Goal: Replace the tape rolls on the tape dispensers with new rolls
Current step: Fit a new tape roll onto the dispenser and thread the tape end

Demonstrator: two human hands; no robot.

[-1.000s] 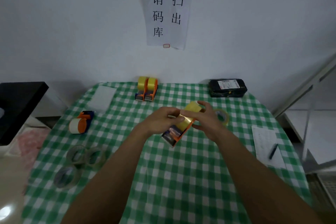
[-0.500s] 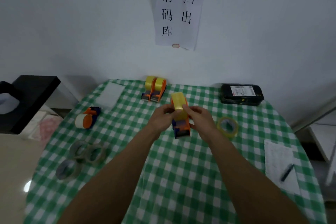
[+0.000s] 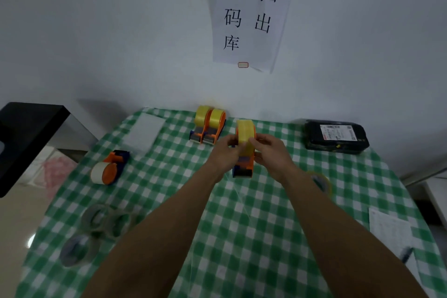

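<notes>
A matt checked cloth (image 3: 254, 261) is being used as cover; glossy yellow tape (image 3: 245, 133) is being carried on a smooth orange plastic dispenser (image 3: 243, 164).

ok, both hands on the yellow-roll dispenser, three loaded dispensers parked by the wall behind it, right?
Two, not three: the head view shows two loaded dispensers side by side by the wall. Left hand and right hand both hold the yellow-roll dispenser.

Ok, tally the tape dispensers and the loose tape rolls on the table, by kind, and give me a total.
Tape dispensers: 4
Loose tape rolls: 4
Total: 8
</notes>
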